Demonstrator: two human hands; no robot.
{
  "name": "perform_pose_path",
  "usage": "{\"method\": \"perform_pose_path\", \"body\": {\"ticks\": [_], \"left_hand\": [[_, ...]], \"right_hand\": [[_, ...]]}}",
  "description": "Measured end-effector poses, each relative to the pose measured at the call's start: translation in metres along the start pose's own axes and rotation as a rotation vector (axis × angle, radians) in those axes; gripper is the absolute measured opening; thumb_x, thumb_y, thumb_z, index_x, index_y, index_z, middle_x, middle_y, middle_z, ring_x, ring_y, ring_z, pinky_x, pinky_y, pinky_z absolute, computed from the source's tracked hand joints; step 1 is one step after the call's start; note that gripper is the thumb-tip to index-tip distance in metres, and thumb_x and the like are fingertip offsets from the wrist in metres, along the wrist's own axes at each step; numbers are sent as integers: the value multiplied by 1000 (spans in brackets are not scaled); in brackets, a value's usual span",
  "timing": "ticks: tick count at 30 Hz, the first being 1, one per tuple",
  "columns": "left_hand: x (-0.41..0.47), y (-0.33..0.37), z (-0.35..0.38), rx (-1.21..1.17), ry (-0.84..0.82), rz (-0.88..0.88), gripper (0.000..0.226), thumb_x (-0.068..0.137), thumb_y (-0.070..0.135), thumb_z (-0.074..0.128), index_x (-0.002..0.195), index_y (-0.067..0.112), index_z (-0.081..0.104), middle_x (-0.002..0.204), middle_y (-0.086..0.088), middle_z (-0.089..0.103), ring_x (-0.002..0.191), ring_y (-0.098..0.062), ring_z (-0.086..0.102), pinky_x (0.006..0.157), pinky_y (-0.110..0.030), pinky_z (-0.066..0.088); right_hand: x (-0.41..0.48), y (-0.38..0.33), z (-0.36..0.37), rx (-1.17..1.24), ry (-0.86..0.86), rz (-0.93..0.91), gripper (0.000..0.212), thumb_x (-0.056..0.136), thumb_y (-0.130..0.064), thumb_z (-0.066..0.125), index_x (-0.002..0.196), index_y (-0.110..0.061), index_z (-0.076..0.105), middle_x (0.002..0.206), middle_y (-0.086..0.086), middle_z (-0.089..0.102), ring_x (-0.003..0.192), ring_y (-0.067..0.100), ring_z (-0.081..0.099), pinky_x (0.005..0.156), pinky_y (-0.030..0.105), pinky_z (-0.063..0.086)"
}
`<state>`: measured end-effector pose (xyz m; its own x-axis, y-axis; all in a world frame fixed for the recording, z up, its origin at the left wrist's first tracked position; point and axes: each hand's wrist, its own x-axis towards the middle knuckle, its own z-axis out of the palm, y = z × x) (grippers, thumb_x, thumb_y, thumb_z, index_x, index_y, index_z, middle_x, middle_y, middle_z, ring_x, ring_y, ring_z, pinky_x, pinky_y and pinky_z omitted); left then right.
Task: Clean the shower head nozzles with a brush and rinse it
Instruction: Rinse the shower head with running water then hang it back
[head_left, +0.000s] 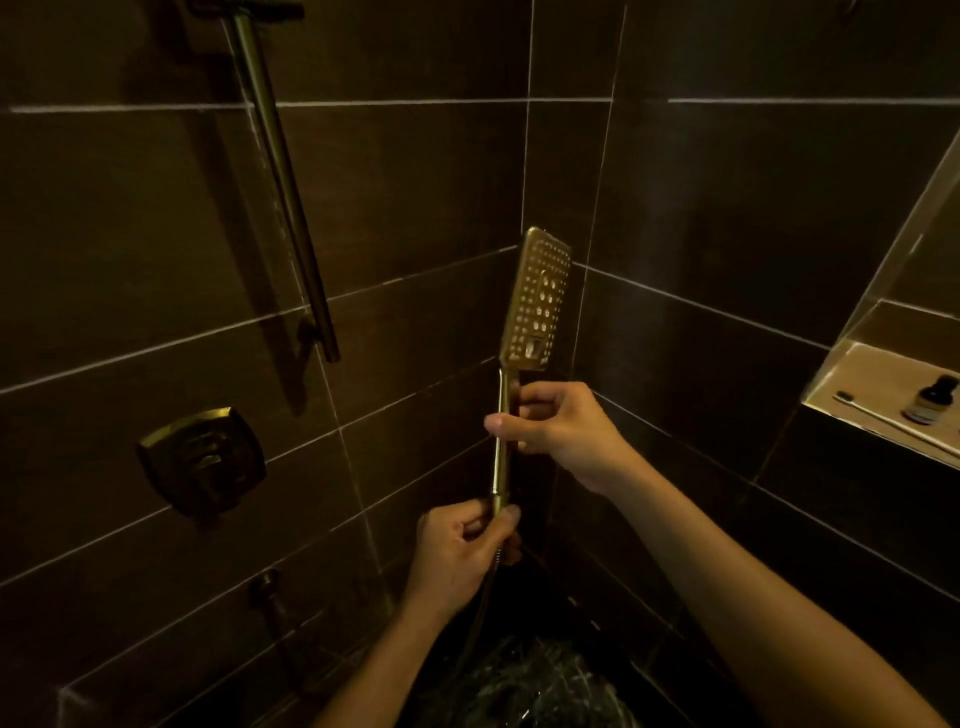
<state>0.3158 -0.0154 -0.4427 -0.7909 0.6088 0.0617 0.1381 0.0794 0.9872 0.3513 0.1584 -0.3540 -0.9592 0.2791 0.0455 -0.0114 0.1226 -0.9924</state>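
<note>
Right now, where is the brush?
The brush lies on the niche shelf at the far right of the head view, just in front of the small dark bottle.

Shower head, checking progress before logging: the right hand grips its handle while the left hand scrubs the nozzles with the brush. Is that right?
Not quite: the left hand grips the lower end of the handle; the brush lies on the niche shelf. The right hand does grip the handle of the shower head. The head view shows it.
</note>
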Motion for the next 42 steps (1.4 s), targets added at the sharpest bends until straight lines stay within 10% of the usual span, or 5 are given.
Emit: {"method": "perform_pose_path", "body": {"ticks": [4, 10, 17, 31, 42], "left_hand": [[-1, -8, 8, 193, 114, 66, 20, 94, 23, 71, 75, 29, 75, 70, -4, 76, 62, -20, 74, 55, -37, 59], [-4, 0, -5, -90, -137, -43, 19, 97, 9, 63, 90, -5, 73, 71, -7, 76, 63, -19, 74, 62, -27, 59], [-1, -16, -2, 248, 80, 17, 30, 89, 43, 71, 74, 18, 77, 64, -3, 75, 58, -20, 73, 54, -38, 57], [21, -28, -53, -642, -795, -500, 50, 91, 31, 64, 45, 25, 43, 36, 11, 35, 28, 0, 29, 41, -21, 14], [55, -50, -83, -155, -264, -480, 19, 98, 13, 63, 89, 29, 60, 79, 7, 65, 73, -7, 60, 68, -23, 47]], "right_hand": [[-3, 0, 14, -338, 299, -17, 30, 67, -40, 92, 87, -29, 73, 92, -10, 75, 88, 3, 71, 77, 24, 59], [-8, 1, 6, 146, -150, -14, 33, 94, -9, 68, 126, -1, 63, 117, 20, 74, 108, 31, 73, 95, 42, 58], [5, 16, 34, -118, 117, -106, 22, 88, -25, 76, 106, -14, 70, 96, 12, 79, 92, 24, 77, 93, 57, 58], [36, 22, 94, 583, -420, 90, 22, 91, -28, 68, 79, -12, 58, 62, -1, 58, 54, 13, 59, 56, 26, 52], [79, 42, 156, 405, 242, 222, 36, 99, -27, 62, 67, -18, 48, 53, -2, 36, 42, 13, 33, 44, 29, 29]]}}
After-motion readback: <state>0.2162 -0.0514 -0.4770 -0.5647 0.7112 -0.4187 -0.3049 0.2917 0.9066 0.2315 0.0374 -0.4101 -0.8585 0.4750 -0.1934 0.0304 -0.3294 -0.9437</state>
